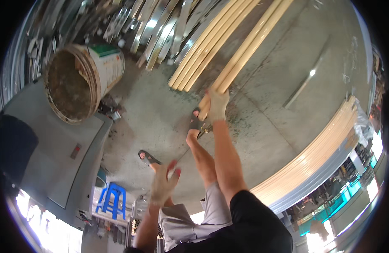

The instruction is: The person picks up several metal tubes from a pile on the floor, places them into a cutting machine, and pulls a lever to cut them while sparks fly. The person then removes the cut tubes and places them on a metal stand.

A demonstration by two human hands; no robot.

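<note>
Pair of glossy yellow tubes [251, 44] slanting over concrete floor [262, 130], near end reaching sandalled foot [195, 122]. Right hand [218, 103] clamping round pair close to that end. Left hand [162, 185] hovering well apart, holding nothing, fingers [172, 165] spreading. Left of pair, yellow tube bundle [205, 50] lying; metal profiles [162, 36] lying beyond. Farther left, bucket [106, 67] tilting; blue stool [114, 198] standing nearer.

Right grip [218, 103] clasps at arm's length; left grip [163, 185] hovers unclenched.
</note>
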